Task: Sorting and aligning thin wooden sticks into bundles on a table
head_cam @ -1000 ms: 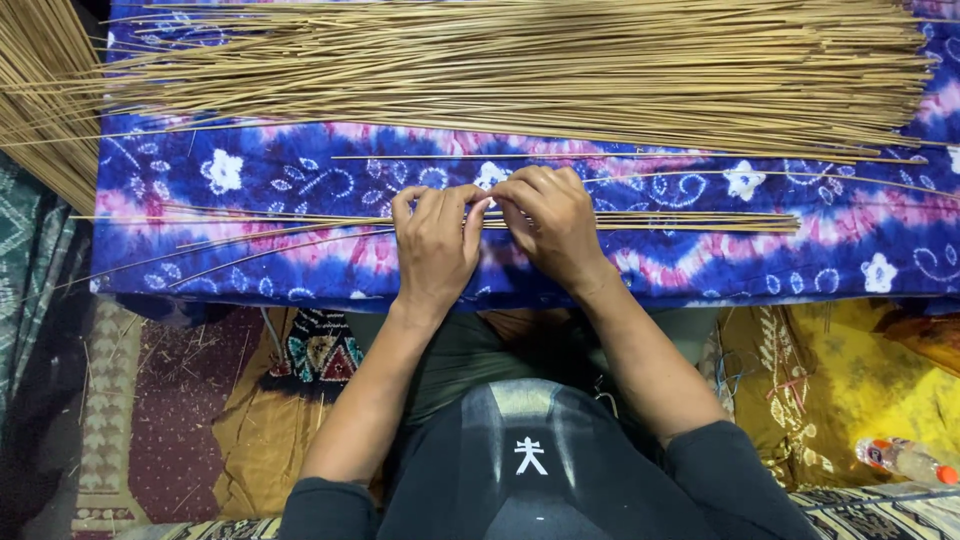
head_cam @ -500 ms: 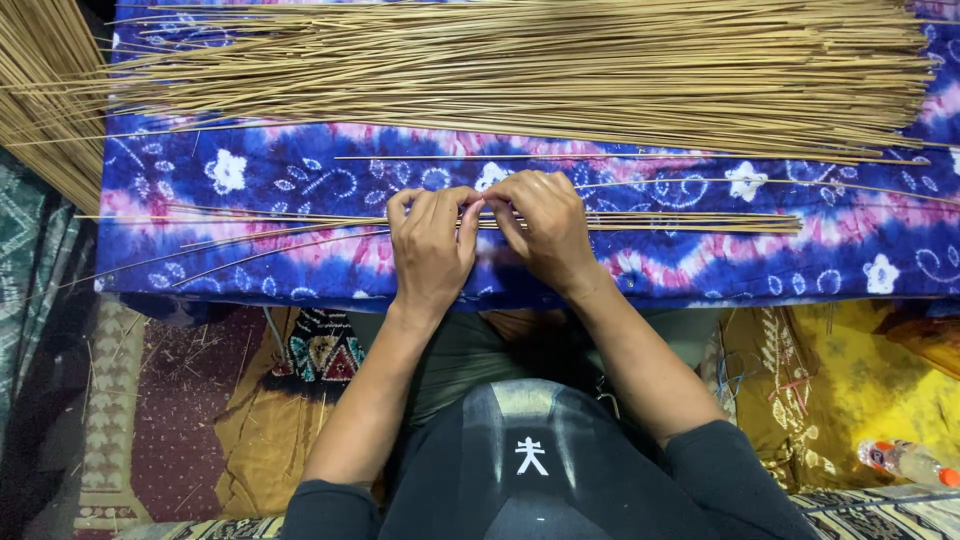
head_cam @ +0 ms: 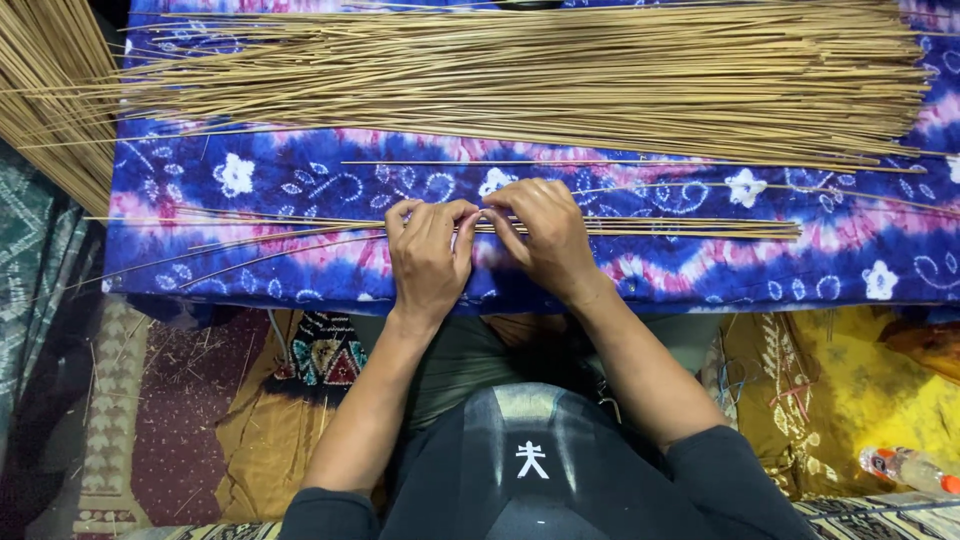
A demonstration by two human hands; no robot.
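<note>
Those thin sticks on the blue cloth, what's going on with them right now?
A person sits at a low surface covered by a blue and pink tie-dye cloth. The left hand and right hand meet fingertip to fingertip over a small row of thin sticks lying across the cloth, pinching them near the middle. A much larger pile of sticks lies spread along the far side, and another bundle fans out at the left edge. A plastic bottle lies on the floor at lower right.

Matt, seemingly bamboo sticks (head_cam: pixel 640 227) on cloth (head_cam: pixel 300 180)
</note>
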